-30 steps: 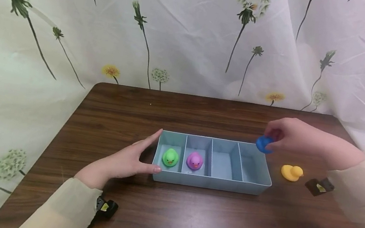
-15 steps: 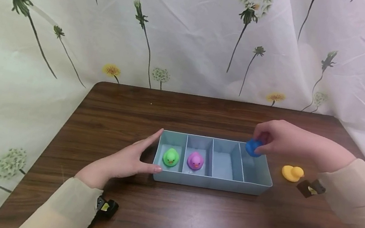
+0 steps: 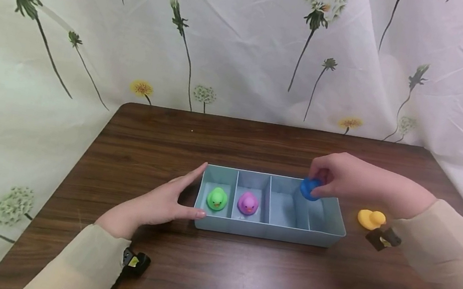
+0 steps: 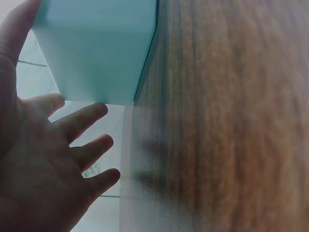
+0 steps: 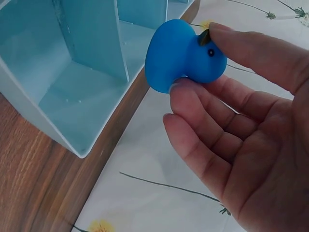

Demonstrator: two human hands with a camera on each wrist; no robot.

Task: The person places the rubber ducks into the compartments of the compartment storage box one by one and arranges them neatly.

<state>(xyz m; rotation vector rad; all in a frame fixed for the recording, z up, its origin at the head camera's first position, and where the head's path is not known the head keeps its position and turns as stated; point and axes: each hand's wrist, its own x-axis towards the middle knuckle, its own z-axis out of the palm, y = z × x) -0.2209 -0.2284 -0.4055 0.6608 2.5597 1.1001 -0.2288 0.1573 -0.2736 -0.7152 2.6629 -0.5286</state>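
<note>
My right hand (image 3: 335, 177) pinches a blue toy duck (image 3: 309, 189) between thumb and fingers. In the head view the duck is held over the back of the light blue divided box (image 3: 267, 231), around the divider between its two right compartments. The right wrist view shows the duck (image 5: 175, 57) tilted, with its dark beak near my thumb. My left hand (image 3: 158, 207) rests at the box's left end, thumb at the front corner and fingers spread toward the back one. A green duck (image 3: 216, 199) sits in the leftmost compartment, a purple duck (image 3: 248, 203) in the one beside it.
Right of the box, a yellow duck (image 3: 371, 219) lies on the dark wooden table (image 3: 210, 277), close to the right wrist's camera (image 3: 382, 239). A white cloth (image 3: 248, 41) with dandelion prints hangs behind the table.
My right hand has carried the blue duck leftward and slightly nearer, from the box's back right corner to above the divider between the right compartments. The left hand and box have stayed put.
</note>
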